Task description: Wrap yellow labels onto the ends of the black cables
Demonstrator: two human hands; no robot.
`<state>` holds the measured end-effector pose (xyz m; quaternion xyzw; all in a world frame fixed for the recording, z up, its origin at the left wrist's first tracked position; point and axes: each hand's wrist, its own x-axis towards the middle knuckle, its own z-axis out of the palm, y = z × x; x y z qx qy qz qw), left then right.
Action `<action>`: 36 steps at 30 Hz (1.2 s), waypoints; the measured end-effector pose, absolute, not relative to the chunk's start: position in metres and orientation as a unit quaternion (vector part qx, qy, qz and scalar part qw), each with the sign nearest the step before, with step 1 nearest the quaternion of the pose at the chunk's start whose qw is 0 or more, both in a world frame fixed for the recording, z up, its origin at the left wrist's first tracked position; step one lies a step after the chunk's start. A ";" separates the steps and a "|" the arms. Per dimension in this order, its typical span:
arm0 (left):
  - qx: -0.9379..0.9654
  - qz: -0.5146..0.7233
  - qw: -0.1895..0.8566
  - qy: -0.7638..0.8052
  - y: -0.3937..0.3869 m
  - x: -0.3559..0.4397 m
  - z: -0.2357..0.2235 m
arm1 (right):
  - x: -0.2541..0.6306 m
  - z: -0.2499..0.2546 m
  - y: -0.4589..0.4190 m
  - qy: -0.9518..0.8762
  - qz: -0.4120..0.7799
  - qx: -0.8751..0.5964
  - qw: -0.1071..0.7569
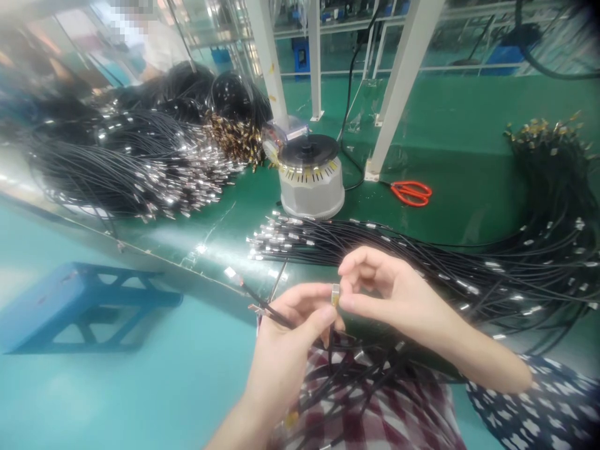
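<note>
Left grip (288, 331): closed on a small connector (335, 295) between thumb and forefinger, above the lap; a loose cable (267, 306) also passes across this hand.
Right grip (398, 290): fingers curled, thumb and fingertips right beside the connector; whether they press on it I cannot tell.
Connector: silver above, yellowish below, its long axis nearly upright in the view, silver end up.
Loose cable: points up and to the left, past the forefinger, ending in a silver tip (231, 273).
Writing: any marks on the connector are too small to read.
Lap (375, 406): red and white checked cloth under more black cables.
Sleeve (534, 400): dark with white shapes, on the right arm.
Near bundle (375, 237): black cables across the table (459, 169), silver ends facing left, just beyond the hands.
Table edge: slants from the far left down toward the lap, with a blue stool (89, 306) on the floor beyond it.
Open room: green surface shows between the near bundle and the left heap (140, 150), and around the red scissors (411, 193).
White drum (312, 190): slotted, black disc on top, between left heap and scissors.
Person (162, 47): pale top, behind the left heap.
</note>
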<state>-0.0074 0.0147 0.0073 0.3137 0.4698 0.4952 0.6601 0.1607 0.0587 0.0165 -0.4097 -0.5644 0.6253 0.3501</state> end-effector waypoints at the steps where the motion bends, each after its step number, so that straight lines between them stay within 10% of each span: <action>1: 0.314 0.495 0.661 0.469 0.015 -0.007 0.008 | 0.161 0.017 0.058 -0.564 0.625 -0.410 0.351; 36: 0.226 0.507 0.715 0.424 0.012 0.000 0.001 | 0.150 0.026 0.052 -0.472 0.607 -0.499 0.400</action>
